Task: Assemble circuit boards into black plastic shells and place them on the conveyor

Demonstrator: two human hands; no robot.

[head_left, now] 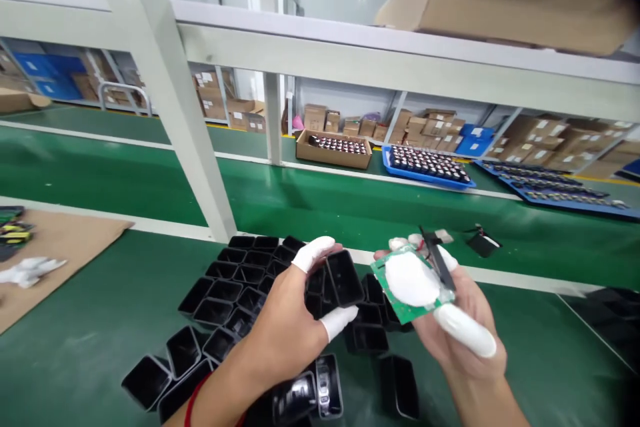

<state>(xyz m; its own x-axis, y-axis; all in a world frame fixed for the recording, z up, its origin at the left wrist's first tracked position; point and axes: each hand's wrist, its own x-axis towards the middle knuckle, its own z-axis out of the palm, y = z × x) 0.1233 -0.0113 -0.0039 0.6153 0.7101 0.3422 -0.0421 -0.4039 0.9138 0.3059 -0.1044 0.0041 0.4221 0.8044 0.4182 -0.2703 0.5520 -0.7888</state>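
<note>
My left hand, with white finger cots on its fingertips, grips a small open black plastic box between thumb and fingers. In my right hand, also wearing white finger cots, lies a green circuit board with a round white patch on top. A black strip and a bit of red wire show at the board's far edge. The board is just right of the box and apart from it. Below and around my left hand, many more open black boxes stand grouped on the green bench.
A white post rises in front, left of centre, under a crossbeam. Beyond runs a green belt carrying a small black part. Past it stand a carton and blue trays of parts. Brown cardboard lies left.
</note>
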